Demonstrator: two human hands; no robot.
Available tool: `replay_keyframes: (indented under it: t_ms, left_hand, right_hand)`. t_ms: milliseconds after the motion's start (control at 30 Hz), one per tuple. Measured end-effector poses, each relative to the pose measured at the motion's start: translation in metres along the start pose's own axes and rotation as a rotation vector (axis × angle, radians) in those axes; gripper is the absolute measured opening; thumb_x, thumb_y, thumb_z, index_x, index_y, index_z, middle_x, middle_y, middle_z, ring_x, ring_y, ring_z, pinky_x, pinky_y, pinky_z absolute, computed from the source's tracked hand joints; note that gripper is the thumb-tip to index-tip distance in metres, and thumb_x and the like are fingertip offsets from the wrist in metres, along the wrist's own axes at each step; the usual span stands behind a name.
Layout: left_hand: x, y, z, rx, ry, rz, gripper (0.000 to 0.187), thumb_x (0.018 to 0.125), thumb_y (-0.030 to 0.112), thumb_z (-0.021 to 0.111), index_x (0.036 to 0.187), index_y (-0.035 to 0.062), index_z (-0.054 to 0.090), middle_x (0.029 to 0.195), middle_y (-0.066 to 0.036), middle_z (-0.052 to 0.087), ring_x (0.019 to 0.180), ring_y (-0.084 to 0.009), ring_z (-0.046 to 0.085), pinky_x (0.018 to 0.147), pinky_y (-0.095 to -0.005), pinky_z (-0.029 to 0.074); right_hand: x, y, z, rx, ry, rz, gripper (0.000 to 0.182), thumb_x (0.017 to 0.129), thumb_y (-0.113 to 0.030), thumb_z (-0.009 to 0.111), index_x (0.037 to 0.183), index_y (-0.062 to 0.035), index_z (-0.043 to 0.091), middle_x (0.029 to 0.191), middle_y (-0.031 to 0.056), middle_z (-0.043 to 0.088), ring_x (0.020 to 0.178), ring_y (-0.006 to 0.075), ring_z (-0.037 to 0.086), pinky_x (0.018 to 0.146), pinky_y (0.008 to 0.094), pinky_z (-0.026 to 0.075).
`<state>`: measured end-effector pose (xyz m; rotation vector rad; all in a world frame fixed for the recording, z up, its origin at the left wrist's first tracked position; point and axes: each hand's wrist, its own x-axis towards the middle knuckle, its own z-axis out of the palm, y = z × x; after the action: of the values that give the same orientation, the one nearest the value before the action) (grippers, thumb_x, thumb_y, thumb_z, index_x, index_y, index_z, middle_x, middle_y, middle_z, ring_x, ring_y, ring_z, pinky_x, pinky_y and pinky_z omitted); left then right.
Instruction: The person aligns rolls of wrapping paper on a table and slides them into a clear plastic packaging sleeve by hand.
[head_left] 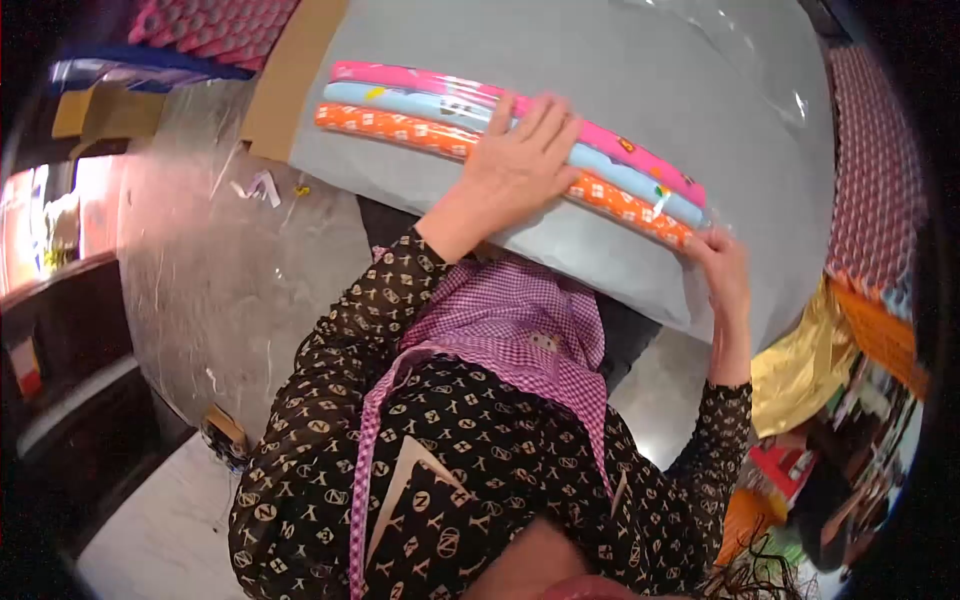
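A clear-wrapped pack of rolls [400, 115] lies across the grey work surface [680, 70], made up of a pink, a light blue and an orange patterned roll side by side. Flat over its middle rests my left hand [525, 155], fingers stretched out and slightly blurred. My right hand [722, 265] is closed at the pack's right end, fingers and thumb at the corner of the orange roll. Shiny clear film shows along the rolls and at that end.
Brown cardboard [285, 90] borders the surface on the left. Stacked pink rolls [215, 30] stand at the upper left, and more rolls [875, 150] are piled along the right. Gold foil sheeting [805, 365] hangs at the lower right. Scraps [263, 188] lie on the floor.
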<state>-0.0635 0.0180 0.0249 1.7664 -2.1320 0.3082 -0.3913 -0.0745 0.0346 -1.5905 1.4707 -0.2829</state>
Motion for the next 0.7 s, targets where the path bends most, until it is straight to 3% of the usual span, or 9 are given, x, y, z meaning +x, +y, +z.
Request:
replay_keyframes:
  t_ms: [267, 433, 667, 700]
  left_hand:
    - [-0.002, 0.0, 0.003, -0.048, 0.071, 0.001, 0.054, 0.088, 0.04, 0.061, 0.127, 0.0029, 0.057, 0.133, -0.016, 0.057, 0.129, -0.0306, 0.05, 0.112, -0.0561, 0.028]
    - [-0.001, -0.004, 0.001, -0.098, 0.067, 0.016, 0.054, 0.088, 0.039, 0.061, 0.127, 0.0025, 0.058, 0.134, -0.015, 0.057, 0.13, -0.0292, 0.049, 0.112, -0.0558, 0.029]
    - [0.006, -0.004, -0.003, -0.001, -0.024, 0.069, 0.053, 0.089, 0.036, 0.06, 0.131, 0.0034, 0.056, 0.138, -0.015, 0.056, 0.128, -0.0285, 0.052, 0.109, -0.0554, 0.032]
    - [0.005, -0.005, -0.002, 0.016, -0.028, 0.056, 0.053, 0.089, 0.036, 0.059, 0.132, 0.004, 0.056, 0.138, -0.014, 0.056, 0.129, -0.0284, 0.052, 0.109, -0.0553, 0.032]
  right_hand:
    - [0.005, 0.011, 0.002, 0.084, -0.021, 0.043, 0.011, 0.083, -0.015, 0.073, 0.081, -0.0048, 0.068, 0.075, -0.0046, 0.06, 0.069, 0.0063, 0.05, 0.063, 0.0247, 0.039]
    - [-0.003, -0.002, 0.003, 0.025, -0.006, 0.021, 0.013, 0.085, -0.015, 0.071, 0.09, -0.0025, 0.072, 0.079, -0.0035, 0.062, 0.074, 0.0062, 0.052, 0.067, 0.0236, 0.04]
    - [-0.024, 0.027, -0.033, 0.344, 0.232, -0.004, 0.021, 0.088, -0.016, 0.069, 0.098, 0.0022, 0.071, 0.093, 0.0026, 0.069, 0.09, 0.0096, 0.059, 0.08, 0.0261, 0.046]
    - [-0.027, 0.026, -0.036, 0.301, 0.421, -0.019, 0.021, 0.089, -0.015, 0.067, 0.101, 0.0022, 0.071, 0.098, 0.004, 0.069, 0.094, 0.0114, 0.061, 0.085, 0.0268, 0.046]
